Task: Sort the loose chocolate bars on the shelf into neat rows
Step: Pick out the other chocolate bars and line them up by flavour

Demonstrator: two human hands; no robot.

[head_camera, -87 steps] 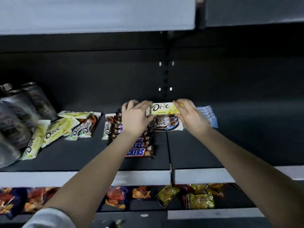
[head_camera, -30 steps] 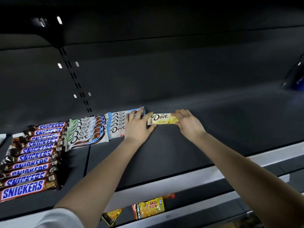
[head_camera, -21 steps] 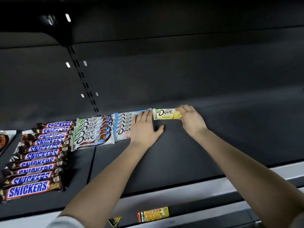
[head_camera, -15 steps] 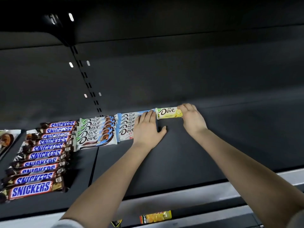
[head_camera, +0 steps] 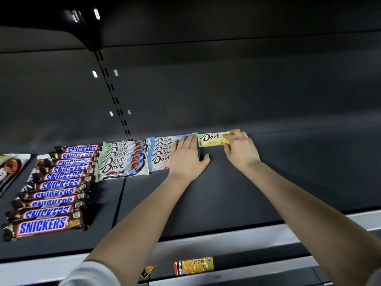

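Observation:
A yellow Dove bar [head_camera: 210,139] lies flat at the back of the dark shelf [head_camera: 237,193], just right of a row of light-blue Dove bars [head_camera: 161,151]. My right hand [head_camera: 240,150] touches the yellow bar's right end with curled fingertips. My left hand [head_camera: 188,156] lies flat, fingers straight, on the right ends of the light-blue bars, its thumb on the shelf. Left of those sit a row of white-and-blue Dove bars [head_camera: 123,159] and a long row of Snickers bars [head_camera: 55,184].
A loose packet [head_camera: 10,168] lies at the far left edge. The shelf's grey front rail [head_camera: 226,240] runs below my arms. On the lower shelf sits a yellow snack bag [head_camera: 193,266]. Slotted uprights [head_camera: 115,100] run up the back wall.
I carried the yellow Dove bar from the middle stack to the right and set it down beside the light-blue row. My left hand let go of it and went flat on that row.

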